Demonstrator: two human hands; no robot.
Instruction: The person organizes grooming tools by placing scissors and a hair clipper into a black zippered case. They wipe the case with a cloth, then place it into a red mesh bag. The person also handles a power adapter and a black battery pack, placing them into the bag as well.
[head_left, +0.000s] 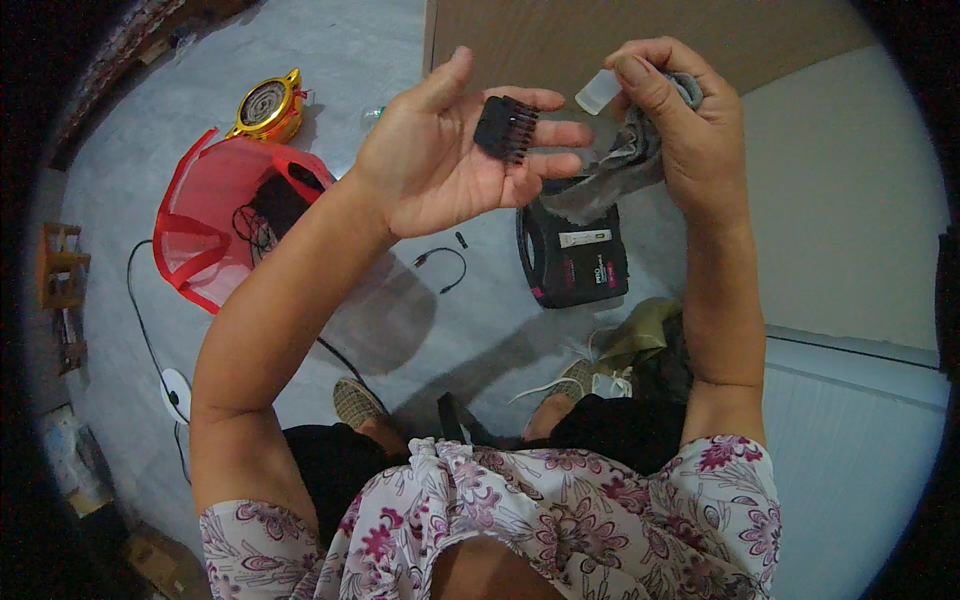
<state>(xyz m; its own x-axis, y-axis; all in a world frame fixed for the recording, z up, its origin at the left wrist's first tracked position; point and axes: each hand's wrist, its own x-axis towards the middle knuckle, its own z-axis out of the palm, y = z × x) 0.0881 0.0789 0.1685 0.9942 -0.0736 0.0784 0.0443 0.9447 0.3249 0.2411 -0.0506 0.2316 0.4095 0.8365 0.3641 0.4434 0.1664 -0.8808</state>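
A black clipper guard comb (507, 129), its teeth pointing towards the fingers, rests on the upturned palm of my left hand (450, 142). The fingers of that hand are spread and do not close around the comb. My right hand (694, 127) pinches a small translucent white plastic piece (598, 92) between thumb and fingers. A grey cloth (600, 187) is gripped in the same hand and hangs down to the left. Below the cloth, a black carrying case (574, 274) lies on the floor, bearing printed writing and a small white tube (586, 238).
On the floor are a short black cable (459, 262), a small black piece (461, 240) and a red mesh bag (187, 255) containing dark items and cord. A gold mosquito-coil holder (266, 105) stands beyond the bag. A wooden panel (540, 37) rises ahead; a shoe (611, 382) lies near my right foot.
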